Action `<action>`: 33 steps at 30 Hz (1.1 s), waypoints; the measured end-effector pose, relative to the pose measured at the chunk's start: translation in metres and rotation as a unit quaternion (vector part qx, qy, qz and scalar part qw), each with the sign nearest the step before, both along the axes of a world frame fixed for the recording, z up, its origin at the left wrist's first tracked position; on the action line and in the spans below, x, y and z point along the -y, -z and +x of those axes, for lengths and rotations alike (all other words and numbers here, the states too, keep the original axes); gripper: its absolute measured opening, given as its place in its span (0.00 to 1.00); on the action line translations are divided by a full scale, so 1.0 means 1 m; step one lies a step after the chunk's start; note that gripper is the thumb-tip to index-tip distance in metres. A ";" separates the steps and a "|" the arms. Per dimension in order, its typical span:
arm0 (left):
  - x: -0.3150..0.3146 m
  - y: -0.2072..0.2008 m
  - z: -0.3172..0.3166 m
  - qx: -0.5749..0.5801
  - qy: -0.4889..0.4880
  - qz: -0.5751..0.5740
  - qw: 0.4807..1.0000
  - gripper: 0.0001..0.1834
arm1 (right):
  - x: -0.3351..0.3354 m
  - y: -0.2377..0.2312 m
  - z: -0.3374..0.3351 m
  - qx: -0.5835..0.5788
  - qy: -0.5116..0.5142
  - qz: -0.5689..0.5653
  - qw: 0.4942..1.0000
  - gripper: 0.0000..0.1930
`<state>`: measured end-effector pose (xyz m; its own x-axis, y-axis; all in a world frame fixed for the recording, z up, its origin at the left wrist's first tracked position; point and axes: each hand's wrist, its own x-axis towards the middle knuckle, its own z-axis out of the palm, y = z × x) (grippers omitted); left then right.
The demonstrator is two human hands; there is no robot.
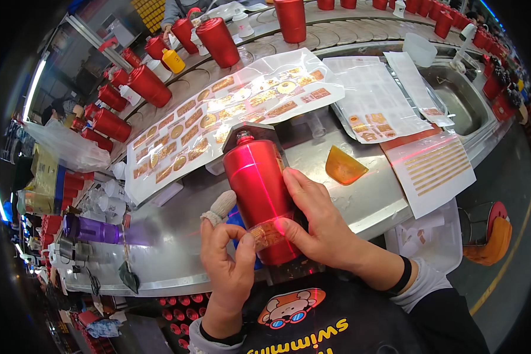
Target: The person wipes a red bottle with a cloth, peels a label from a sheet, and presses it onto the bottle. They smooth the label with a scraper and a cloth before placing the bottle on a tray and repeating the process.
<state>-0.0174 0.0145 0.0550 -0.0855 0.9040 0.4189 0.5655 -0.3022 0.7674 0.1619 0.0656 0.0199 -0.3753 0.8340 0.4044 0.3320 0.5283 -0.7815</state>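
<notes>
Purple jar (94, 229) far left, well apart. Decal sheet (186, 127) crowds bottle's far side. Left hand (227, 256) looks to pinch decal (268, 234) edge, thumb to finger; bottle (255, 177) mid-bench, neck away. Right hand (324, 227) part-curled, steadying bottle's right side. I'd hold film taut, square to laser line, smooth outward. Scraper (343, 166) beyond.

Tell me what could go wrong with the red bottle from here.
The gold decal, pinched by the left hand against the bottle's lower part, might crease or tear. The red bottle, glossy and rounded under the right hand, could turn and leave the decal crooked.
</notes>
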 end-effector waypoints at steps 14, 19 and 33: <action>-0.001 0.002 0.003 0.036 0.007 0.001 0.999 0.04 | 0.003 -0.004 -0.005 0.027 0.025 0.021 0.999 0.42; -0.001 0.002 0.005 0.047 0.008 -0.007 0.999 0.03 | 0.003 -0.001 -0.005 0.020 0.022 0.021 0.999 0.40; 0.001 0.008 -0.004 0.028 0.001 -0.022 0.999 0.05 | -0.006 0.005 0.011 -0.066 -0.040 -0.063 0.995 0.29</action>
<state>-0.0212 0.0138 0.0466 -0.1068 0.9213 0.3738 0.5203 -0.2686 0.8106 0.1727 0.0712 0.0151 -0.3921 0.8514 0.3485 0.1826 0.4433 -0.8776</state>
